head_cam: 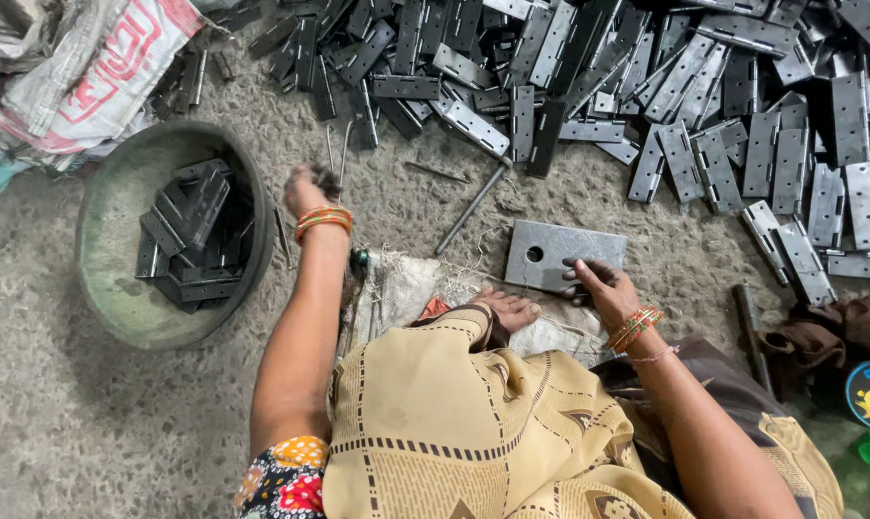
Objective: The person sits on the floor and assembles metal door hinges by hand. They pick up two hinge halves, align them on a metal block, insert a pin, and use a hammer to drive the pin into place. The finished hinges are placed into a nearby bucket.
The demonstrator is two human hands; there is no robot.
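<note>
My left hand [307,190] reaches out over the gritty floor beside the round green bowl [103,288]. It is blurred, with the fingers curled around thin metal pins [343,146] that stick out beyond it. My right hand [600,286] grips the near edge of a flat grey metal plate [560,248] with a round hole, which lies on the floor in front of my bare foot [510,308]. Dark metal hinges [197,231] lie stacked in the bowl. A long steel rod [472,207] lies between my hands.
A large heap of grey metal hinges [704,106] covers the floor ahead and to the right. Woven sacks [89,67] lie at the far left. A brown cloth [829,336] and another rod [750,332] lie at the right. I sit on a sack [401,288].
</note>
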